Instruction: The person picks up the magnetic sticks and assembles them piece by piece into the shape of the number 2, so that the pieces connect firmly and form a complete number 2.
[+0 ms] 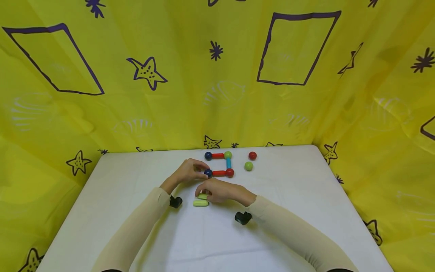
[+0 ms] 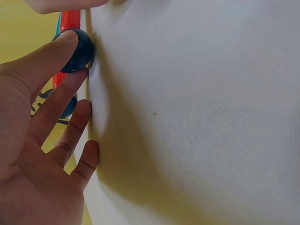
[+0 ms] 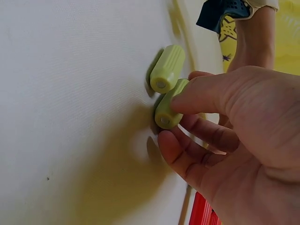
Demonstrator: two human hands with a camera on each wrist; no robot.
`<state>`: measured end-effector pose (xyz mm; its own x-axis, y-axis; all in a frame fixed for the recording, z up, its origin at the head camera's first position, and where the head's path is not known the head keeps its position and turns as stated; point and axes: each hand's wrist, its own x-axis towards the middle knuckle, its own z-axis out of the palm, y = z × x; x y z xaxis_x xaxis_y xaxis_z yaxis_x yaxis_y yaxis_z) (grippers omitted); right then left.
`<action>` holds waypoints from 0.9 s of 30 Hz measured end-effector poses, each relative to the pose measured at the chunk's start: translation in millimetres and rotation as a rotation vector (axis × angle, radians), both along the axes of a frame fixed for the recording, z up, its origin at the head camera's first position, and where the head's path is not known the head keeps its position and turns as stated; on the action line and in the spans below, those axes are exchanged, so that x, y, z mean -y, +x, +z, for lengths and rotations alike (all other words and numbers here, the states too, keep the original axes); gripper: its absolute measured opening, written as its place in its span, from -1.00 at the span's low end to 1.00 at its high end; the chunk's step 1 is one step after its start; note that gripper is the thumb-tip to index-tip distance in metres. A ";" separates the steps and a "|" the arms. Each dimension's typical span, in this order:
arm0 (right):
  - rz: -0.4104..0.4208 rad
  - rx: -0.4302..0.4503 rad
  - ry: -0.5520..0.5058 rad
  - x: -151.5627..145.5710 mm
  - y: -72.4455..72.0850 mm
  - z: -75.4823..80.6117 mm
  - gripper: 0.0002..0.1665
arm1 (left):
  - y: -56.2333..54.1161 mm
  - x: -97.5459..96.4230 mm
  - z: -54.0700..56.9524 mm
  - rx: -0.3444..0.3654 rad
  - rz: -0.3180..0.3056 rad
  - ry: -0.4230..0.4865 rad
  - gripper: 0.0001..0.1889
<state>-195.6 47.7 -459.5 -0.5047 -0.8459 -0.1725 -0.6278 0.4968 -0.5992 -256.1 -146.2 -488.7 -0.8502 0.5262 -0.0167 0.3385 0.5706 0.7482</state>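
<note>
Magnetic balls and rods form a three-sided square on the white table. Its near-left corner is a dark blue ball point(image 1: 208, 173), pinched between thumb and index finger of my left hand point(image 1: 191, 170); the left wrist view shows the other fingers spread. Red rods point(image 1: 219, 173) run along the near and far sides, and a light blue rod point(image 1: 229, 163) joins the green ball point(image 1: 228, 155) and red ball point(image 1: 230, 172). My right hand point(image 1: 217, 190) grips one light green rod point(image 3: 167, 110) with thumb and fingers. A second light green rod point(image 3: 168, 69) lies beside it, untouched.
A loose red ball point(image 1: 252, 155) and a loose green ball point(image 1: 249, 166) lie right of the square. Another dark blue ball point(image 1: 208, 155) ends the far side. Yellow patterned curtains point(image 1: 217, 113) enclose the white table point(image 1: 289, 189) at the back and sides.
</note>
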 end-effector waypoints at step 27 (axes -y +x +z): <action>-0.389 0.304 -0.324 -59.3 5.2 -19.4 -0.56 | 1.5 -2.0 1.8 -0.001 0.022 -0.032 -0.69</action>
<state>-190.4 107.0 -478.8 -0.7565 -0.6425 -0.1219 -0.2124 0.4178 -0.8834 -254.6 -144.1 -486.9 -0.8616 0.5066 -0.0326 0.3262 0.6017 0.7291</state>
